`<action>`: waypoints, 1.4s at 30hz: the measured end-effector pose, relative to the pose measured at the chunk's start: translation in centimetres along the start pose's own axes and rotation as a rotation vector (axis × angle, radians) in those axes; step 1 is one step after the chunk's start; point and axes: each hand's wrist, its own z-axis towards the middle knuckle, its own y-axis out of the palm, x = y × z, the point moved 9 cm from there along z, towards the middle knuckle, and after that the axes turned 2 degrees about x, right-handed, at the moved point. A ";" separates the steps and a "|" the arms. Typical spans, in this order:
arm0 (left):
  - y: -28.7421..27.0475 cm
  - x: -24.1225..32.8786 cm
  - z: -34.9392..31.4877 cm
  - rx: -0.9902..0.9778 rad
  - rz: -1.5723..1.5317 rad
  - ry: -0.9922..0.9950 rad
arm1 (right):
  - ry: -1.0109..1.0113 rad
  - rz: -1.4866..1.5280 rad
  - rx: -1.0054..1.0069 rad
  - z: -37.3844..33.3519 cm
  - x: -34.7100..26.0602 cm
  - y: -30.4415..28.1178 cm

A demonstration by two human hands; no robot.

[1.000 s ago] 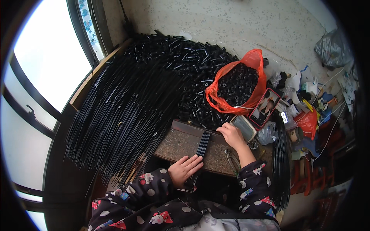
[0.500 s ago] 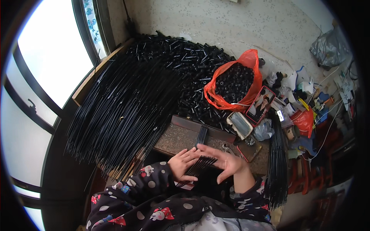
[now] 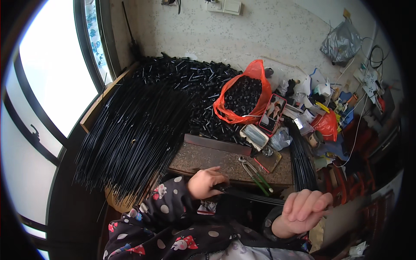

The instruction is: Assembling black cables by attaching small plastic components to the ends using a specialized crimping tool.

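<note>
A narrow bundle of thin black rods (image 3: 255, 196) stretches sideways in front of my body, below the edge of the brown worktop (image 3: 201, 161). My left hand (image 3: 205, 183) is closed around its left end, where a dark thicker part shows at the fingers. At the other end, my right hand (image 3: 303, 211) has its fingers curled over the rods and hides their tips. Pliers with green handles (image 3: 255, 175) lie on the worktop, just beyond the bundle.
Many long black rods (image 3: 130, 138) cover the left side. Behind them spreads a heap of short black tubes (image 3: 190, 73). A red bag (image 3: 225, 116) holds small black parts, with a phone (image 3: 272, 113) propped beside it. Another rod bundle (image 3: 302, 158) hangs over the right edge. Clutter (image 3: 325, 123) fills the far right.
My right hand has swung right, away from my left hand, and closed from its spread pose. The rods now lie sideways between both hands. Pliers have come into fuller view.
</note>
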 end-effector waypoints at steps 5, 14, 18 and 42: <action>-1.0 1.1 0.5 0.067 -0.272 -0.022 | 0.008 -0.208 0.082 -0.3 1.1 -2.5; -5.1 -6.6 -2.5 1.243 -1.232 -0.309 | 1.321 0.033 0.202 -15.4 23.0 -2.2; -1.7 -6.3 -0.3 1.161 -1.676 -0.075 | 0.846 0.328 0.902 -12.3 24.6 -9.3; -6.1 -3.4 5.9 0.211 -0.219 -0.243 | 0.682 -0.303 0.083 -14.3 26.1 -7.1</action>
